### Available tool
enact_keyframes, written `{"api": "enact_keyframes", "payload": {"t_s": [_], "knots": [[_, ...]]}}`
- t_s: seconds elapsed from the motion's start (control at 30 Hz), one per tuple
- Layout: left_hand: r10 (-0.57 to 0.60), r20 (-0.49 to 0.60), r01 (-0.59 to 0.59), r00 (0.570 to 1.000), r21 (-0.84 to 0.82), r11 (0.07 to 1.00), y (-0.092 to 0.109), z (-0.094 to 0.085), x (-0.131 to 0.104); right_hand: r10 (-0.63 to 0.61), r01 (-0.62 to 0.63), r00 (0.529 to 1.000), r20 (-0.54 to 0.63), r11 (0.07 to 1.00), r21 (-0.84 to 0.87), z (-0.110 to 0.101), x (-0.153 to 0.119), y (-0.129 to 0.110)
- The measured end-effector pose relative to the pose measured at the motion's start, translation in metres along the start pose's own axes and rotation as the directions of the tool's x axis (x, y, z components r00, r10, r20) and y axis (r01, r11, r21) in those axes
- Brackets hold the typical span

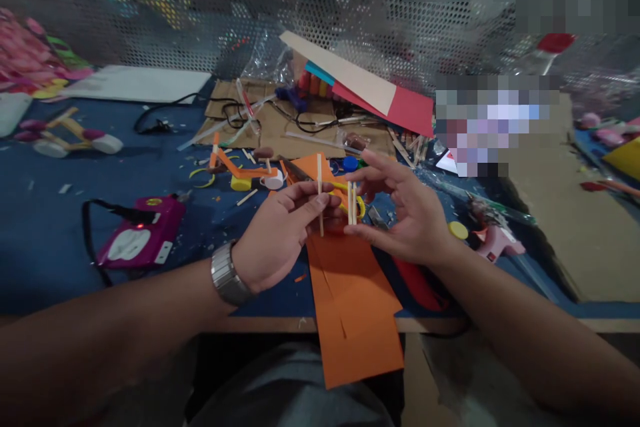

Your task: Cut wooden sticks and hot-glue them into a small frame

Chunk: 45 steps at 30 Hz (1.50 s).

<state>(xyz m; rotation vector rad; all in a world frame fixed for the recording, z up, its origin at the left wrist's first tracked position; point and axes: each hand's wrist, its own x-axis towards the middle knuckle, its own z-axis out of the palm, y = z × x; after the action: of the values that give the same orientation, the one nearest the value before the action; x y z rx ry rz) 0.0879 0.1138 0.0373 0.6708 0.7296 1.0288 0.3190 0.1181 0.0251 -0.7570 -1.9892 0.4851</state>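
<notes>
The left hand (pixel 277 233) grips one thin stick (pixel 320 177). The grip is closed: thumb and fingers clamp the stick, which stands nearly upright. The right hand (pixel 413 213) pinches a small set of short sticks (pixel 351 207) upright between thumb and fingertips; the exact count cannot be told. The two sets are close together but apart, held above the bench (pixel 210 213).

Orange paper (pixel 350 293) lies below the hands and overhangs the front edge of the bench. Scissors with yellow handles (pixel 361 207) lie just behind the hands, partly hidden by them. A blue cap (pixel 351 163) is located near the scissors.

To the left of the scissors is a small orange frame (pixel 230 163) with round parts. A purple box (pixel 143 233) with a black cable and a lit red indicator is positioned left of the left hand. A pink glue gun (pixel 500 243) lies to the right of the right hand, with a yellow cap (pixel 457 231) between them. Brown cardboard (pixel 220 107) covers part of the rear bench surface.
</notes>
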Motion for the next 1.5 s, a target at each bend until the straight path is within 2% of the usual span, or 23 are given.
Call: {"api": "enact_keyframes", "payload": {"t_s": [0.6,0.83,1.13,1.33,1.5], "knots": [[-0.002,0.018,-0.001,1.000,0.159,0.987,0.002,0.003,-0.006,-0.020,0.021,1.000,0.023,0.999,-0.031,0.002,0.002,0.006],[-0.037,-0.014,0.039,0.999,0.169,0.985,0.004,0.003,-0.008,0.018,-0.018,0.999,0.030,0.999,-0.027,0.003,0.002,0.005],[-0.135,0.134,0.102,0.982,0.232,0.967,0.002,0.002,-0.013,0.011,-0.011,0.999,0.034,1.000,0.011,0.003,0.000,0.006],[-0.192,0.175,0.148,0.966,0.235,0.961,0.004,0.001,-0.014,0.010,-0.010,0.999,0.041,1.000,-0.006,0.003,0.000,0.007],[-0.184,0.227,0.119,0.956,0.274,0.954,0.003,0.000,-0.015,0.005,-0.005,1.000,0.019,1.000,0.001,0.003,0.002,0.006]]}}
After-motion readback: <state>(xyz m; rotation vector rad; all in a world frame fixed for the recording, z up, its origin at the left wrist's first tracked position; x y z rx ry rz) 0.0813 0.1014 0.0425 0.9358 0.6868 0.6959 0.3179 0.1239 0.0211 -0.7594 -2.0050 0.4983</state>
